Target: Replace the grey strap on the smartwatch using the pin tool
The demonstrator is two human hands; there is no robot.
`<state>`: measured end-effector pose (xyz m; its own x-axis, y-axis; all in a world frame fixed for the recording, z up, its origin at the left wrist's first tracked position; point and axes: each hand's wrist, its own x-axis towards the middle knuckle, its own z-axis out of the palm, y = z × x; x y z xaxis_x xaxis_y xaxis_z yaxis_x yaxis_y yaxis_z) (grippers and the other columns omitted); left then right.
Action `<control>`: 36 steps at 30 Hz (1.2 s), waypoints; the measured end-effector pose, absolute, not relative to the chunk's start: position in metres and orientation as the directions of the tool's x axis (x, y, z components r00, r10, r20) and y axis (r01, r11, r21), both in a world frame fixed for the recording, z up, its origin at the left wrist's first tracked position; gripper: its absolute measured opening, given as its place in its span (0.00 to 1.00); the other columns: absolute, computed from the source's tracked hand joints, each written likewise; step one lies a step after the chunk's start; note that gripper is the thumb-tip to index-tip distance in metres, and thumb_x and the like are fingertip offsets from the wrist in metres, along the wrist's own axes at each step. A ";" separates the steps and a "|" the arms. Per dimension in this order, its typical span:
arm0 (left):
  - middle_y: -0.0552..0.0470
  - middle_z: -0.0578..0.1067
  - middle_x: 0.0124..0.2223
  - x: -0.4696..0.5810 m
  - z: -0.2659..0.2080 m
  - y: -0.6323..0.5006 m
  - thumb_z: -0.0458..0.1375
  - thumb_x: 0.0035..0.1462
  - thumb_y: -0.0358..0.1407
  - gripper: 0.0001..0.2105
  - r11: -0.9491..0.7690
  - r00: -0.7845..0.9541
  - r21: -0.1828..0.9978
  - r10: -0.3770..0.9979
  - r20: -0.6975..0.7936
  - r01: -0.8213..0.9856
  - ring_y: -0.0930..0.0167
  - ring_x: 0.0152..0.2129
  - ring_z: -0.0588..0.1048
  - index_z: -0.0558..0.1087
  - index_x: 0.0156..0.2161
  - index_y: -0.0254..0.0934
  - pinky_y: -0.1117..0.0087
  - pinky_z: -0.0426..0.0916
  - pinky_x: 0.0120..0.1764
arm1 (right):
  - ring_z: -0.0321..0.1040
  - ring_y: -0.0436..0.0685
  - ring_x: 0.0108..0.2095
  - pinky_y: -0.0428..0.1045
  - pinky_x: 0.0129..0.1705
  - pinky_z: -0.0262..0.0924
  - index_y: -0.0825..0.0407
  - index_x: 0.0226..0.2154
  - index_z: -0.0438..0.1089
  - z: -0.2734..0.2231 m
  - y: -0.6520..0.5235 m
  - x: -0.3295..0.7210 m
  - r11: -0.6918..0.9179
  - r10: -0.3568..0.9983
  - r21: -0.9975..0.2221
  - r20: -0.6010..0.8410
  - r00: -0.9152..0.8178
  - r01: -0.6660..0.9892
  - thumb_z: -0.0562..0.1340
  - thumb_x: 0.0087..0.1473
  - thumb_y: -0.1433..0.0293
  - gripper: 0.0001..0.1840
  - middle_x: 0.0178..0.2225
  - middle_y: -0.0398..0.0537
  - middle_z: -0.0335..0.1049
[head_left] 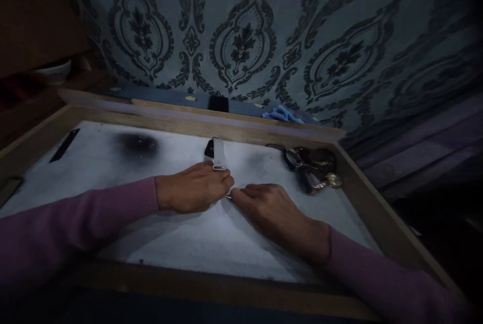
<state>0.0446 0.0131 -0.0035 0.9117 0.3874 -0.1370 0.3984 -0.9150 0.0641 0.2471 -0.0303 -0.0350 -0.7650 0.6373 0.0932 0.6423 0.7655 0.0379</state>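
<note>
Pinching metal (228, 196) with your right hand (272, 209), left hand (198, 187) grip unclear, you did close work, likely needing steadiness next.

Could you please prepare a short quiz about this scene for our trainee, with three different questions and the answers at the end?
1. True or false: the gold-toned watch lies nearer to the right hand than to the left hand.
2. Which is at the far edge of the wooden-walled tray?
a) the gold-toned watch
b) the blue cloth
c) the right hand
3. Fill in: the pale strap reaches down to the ____ hand.

Key: 1. True; 2. b; 3. left
</note>
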 end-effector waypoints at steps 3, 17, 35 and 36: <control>0.46 0.74 0.41 0.043 -0.006 0.013 0.47 0.59 0.20 0.10 -0.919 0.917 0.062 0.381 -0.117 0.390 0.68 0.31 0.70 0.65 0.40 0.33 0.67 0.62 0.34 | 0.58 0.51 0.21 0.49 0.26 0.43 0.53 0.33 0.63 -0.037 -0.030 0.247 0.763 0.636 0.069 0.099 -0.766 0.643 0.53 0.57 0.84 0.12 0.22 0.42 0.68; 0.51 0.71 0.38 0.032 -0.018 0.024 0.47 0.65 0.23 0.08 -0.861 0.912 0.334 0.411 0.008 0.384 0.70 0.30 0.69 0.65 0.38 0.36 0.69 0.62 0.35 | 0.54 0.50 0.20 0.49 0.25 0.41 0.54 0.36 0.64 -0.037 -0.030 0.247 0.759 0.645 0.027 0.104 -0.757 0.651 0.51 0.61 0.81 0.10 0.21 0.44 0.68; 0.50 0.71 0.39 0.032 -0.014 0.022 0.51 0.65 0.27 0.04 -0.866 0.910 0.312 0.414 0.007 0.391 0.70 0.32 0.70 0.66 0.38 0.36 0.69 0.64 0.37 | 0.57 0.49 0.19 0.49 0.25 0.40 0.53 0.32 0.62 -0.046 -0.028 0.250 0.730 0.672 0.032 0.154 -0.725 0.683 0.50 0.64 0.77 0.10 0.21 0.44 0.68; 0.50 0.71 0.39 0.032 -0.014 0.022 0.52 0.65 0.27 0.04 -0.864 0.910 0.318 0.414 0.007 0.390 0.70 0.33 0.70 0.66 0.37 0.36 0.69 0.65 0.37 | 0.57 0.50 0.19 0.49 0.25 0.40 0.53 0.32 0.62 -0.046 -0.028 0.250 0.726 0.676 0.030 0.157 -0.720 0.687 0.50 0.65 0.76 0.11 0.21 0.44 0.68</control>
